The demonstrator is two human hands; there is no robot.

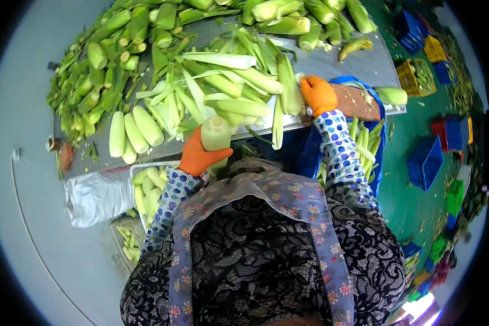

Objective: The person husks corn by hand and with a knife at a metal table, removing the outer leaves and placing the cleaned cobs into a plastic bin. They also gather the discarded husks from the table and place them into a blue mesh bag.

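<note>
My left hand (201, 153), in an orange glove, is closed around a pale green ear of corn (216, 132) held upright near my chest. My right hand (319, 95), also gloved in orange, is curled at the table's edge beside a reddish-brown board (356, 102); whether its fingers hold anything is hidden. Between the hands lies a heap of loose corn husks (228, 81) with several ears among them. Left of it, several trimmed ears (136, 132) lie side by side on the metal table (102, 153).
Unhusked corn (285, 25) is piled along the table's far side and left. A tray of ears (132, 177) sits below left, near a silvery sheet (100, 197). A blue bag (309, 153) with husks hangs at the right edge. Blue crates (425, 163) stand on the green floor.
</note>
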